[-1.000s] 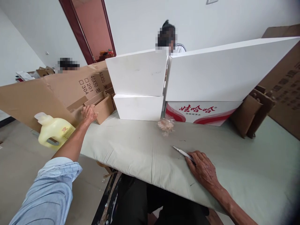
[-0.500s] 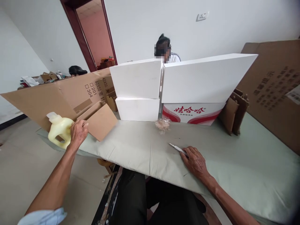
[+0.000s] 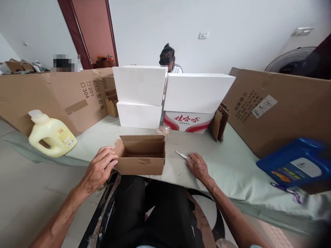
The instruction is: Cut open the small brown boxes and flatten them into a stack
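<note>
My left hand (image 3: 102, 167) grips the left end of a small open-topped cardboard box (image 3: 141, 166), thumb on the front and fingers at the far side. The box stands at the table's near edge; its visible inside is bare brown cardboard. To the right of the box, my right hand (image 3: 198, 166) rests on the table, its fingers closed on a slim silver-white pen-like tool (image 3: 181, 154). The tool's pointed end faces left toward the box; its other end is hidden under the fingers.
White boxes (image 3: 141, 85) are stacked behind, beside a red-and-white carton (image 3: 187, 121) and a crumpled clear wrapper (image 3: 163, 131). A yellow jug (image 3: 58, 136) stands left; a blue jug (image 3: 292, 165) and purple-handled item (image 3: 286, 188) lie right. Large cardboard panels (image 3: 274, 113) flank the table. A person (image 3: 169, 60) sits beyond.
My left hand has brought the cardboard box from beside the yellow jug to the table's front middle, its open top now in view. My right hand keeps the tool. The view has turned right.
</note>
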The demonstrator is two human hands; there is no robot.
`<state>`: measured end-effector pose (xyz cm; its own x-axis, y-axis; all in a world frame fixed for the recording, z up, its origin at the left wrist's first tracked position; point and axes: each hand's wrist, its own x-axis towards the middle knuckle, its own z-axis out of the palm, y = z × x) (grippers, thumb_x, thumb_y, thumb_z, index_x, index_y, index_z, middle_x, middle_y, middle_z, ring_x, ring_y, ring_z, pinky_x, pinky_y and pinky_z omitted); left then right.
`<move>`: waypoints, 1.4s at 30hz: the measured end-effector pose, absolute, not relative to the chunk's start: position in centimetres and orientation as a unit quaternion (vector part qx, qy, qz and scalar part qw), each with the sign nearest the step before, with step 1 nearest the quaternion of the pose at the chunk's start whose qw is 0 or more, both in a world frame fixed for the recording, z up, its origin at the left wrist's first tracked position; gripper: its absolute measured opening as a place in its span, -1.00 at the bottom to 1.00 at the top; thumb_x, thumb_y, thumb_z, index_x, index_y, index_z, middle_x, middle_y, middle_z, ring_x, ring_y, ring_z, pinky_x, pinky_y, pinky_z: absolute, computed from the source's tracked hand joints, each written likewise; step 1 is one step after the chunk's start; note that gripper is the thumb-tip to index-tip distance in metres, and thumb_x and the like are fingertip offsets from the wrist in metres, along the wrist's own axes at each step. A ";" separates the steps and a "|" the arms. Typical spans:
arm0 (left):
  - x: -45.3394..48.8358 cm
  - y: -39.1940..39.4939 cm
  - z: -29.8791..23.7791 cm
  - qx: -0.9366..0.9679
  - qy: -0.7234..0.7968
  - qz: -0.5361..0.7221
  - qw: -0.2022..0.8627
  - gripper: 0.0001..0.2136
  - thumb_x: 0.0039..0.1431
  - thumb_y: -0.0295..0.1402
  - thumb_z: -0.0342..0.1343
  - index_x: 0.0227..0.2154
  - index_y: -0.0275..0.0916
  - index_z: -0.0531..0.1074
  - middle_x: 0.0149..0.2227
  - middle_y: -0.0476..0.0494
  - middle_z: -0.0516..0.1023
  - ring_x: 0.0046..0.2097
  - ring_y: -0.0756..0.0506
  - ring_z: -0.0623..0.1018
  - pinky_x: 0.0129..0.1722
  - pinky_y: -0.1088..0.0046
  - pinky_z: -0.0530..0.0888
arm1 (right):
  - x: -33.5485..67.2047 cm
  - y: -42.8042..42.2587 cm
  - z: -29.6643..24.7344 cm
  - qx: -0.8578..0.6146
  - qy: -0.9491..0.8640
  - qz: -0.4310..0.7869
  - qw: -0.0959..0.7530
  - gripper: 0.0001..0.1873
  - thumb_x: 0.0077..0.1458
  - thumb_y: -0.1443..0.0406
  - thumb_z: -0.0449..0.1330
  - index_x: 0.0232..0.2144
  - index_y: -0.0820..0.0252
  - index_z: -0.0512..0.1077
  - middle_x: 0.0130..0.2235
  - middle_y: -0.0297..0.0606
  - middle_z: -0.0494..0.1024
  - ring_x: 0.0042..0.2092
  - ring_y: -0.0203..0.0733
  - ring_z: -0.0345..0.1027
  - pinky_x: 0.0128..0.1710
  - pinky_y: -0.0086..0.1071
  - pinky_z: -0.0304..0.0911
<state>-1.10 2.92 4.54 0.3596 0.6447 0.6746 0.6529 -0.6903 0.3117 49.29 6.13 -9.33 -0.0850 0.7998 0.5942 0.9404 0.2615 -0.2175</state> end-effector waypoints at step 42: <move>5.4 9.4 7.1 -0.916 -0.243 -0.319 0.021 -0.81 0.51 -0.39 0.14 0.06 -0.15 0.60 -0.10 -0.15 0.73 -0.10 -0.12 0.71 -0.06 0.35 0.59 | 31.9 6.9 2.1 -0.342 -0.804 0.002 0.487 -0.64 0.45 0.35 0.14 0.23 0.09 0.45 0.10 -0.05 0.60 0.15 0.08 0.41 0.18 0.06 0.43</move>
